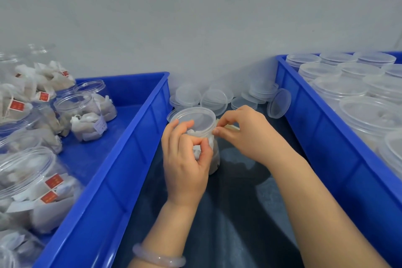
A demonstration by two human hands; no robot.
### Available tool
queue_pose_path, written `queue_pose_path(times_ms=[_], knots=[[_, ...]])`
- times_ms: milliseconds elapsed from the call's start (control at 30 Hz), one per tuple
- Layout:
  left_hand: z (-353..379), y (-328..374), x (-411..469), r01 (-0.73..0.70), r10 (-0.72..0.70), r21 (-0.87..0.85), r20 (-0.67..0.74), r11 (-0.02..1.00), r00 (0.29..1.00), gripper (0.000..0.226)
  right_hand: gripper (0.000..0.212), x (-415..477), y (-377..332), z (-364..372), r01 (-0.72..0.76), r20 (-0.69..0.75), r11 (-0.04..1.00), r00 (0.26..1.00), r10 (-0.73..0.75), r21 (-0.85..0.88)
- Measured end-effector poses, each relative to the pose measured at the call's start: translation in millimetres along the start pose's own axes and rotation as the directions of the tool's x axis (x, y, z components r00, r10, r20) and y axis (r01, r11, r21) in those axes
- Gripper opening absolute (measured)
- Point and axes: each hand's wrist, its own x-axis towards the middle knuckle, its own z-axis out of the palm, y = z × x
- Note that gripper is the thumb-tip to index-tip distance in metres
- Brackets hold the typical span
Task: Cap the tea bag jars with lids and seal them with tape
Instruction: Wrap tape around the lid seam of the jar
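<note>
Between two blue bins (121, 159), on narrow bench (239, 213) strip, loose lids (215, 98) behind. Holding jar (215, 159) with left hand (185, 163), grip curled round; pinching tape (231, 127) at lid (193, 118) rim with right hand (243, 135).

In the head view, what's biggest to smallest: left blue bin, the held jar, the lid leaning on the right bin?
1. left blue bin
2. held jar
3. leaning lid, though it sits farther back, so less sure.

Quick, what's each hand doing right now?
Left hand: closed, gripping the capped jar.
Right hand: closed, pinching a pale strip, probably tape, at the rim of the lid.
</note>
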Motion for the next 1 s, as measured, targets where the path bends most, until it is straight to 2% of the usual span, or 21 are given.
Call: queue_pose_path(times_ms=[233,367,500,533,600,700,767,867,933,1000], knots=[[-2.4,-5.4,5.7,-0.028,0.028,0.012,-0.044,1.0,0.999,0.026,0.012,0.8,1.2,4.4,-0.021,-0.028,0.999,0.999,0.02,-0.033],[-4.6,-5.7,7.6,0.037,-0.041,-0.069,-0.063,0.997,0.997,0.017,0.016,1.6,1.1,8.7,-0.032,-0.044,0.999,0.999,0.031,-0.04],[-4.8,-3.1,13.3,0.077,-0.077,-0.056,0.0,0.995,0.997,0.048,0.016,0.7,0.5,7.7,-0.035,-0.037,0.999,0.999,0.033,-0.035],[-4.8,-2.2,16.3,0.095,-0.095,-0.062,0.0,0.994,0.995,0.051,0.016,0.7,0.9,7.3,-0.028,-0.036,0.999,0.999,0.026,-0.039],[-4.0,-1.7,20.8,0.143,-0.143,-0.115,0.006,0.983,0.99,0.04,0.017,0.8,2.3,6.6,-0.017,-0.028,0.999,0.999,0.016,-0.039],[-2.7,-4.5,21.0,0.219,-0.203,-0.183,0.103,0.958,0.974,0.033,0.01,0.7,5.3,3.3,-0.001,0.053,1.0,0.999,0.001,-0.007],[-2.7,-7.9,21.3,0.326,-0.285,-0.243,0.19,0.913,0.94,0.03,0.006,-0.3,7.6,-0.9,0.009,0.115,1.0,0.993,-0.012,0.025],[-4.5,-11.9,24.6,0.42,-0.338,-0.31,0.286,0.853,0.897,0.032,0.007,-1.0,11.0,-2.3,0.005,0.109,0.998,0.994,-0.011,0.056],[-6.1,-14.3,26.2,0.45,-0.348,-0.329,0.324,0.83,0.88,0.031,0.019,-1.2,11.1,1.2,-0.028,0.112,0.998,0.993,0.02,0.063],[-8.4,-17.4,28.2,0.462,-0.341,-0.361,0.35,0.81,0.872,0.034,0.053,-1.0,11.6,3.4,-0.058,0.128,0.996,0.991,0.048,0.07]])
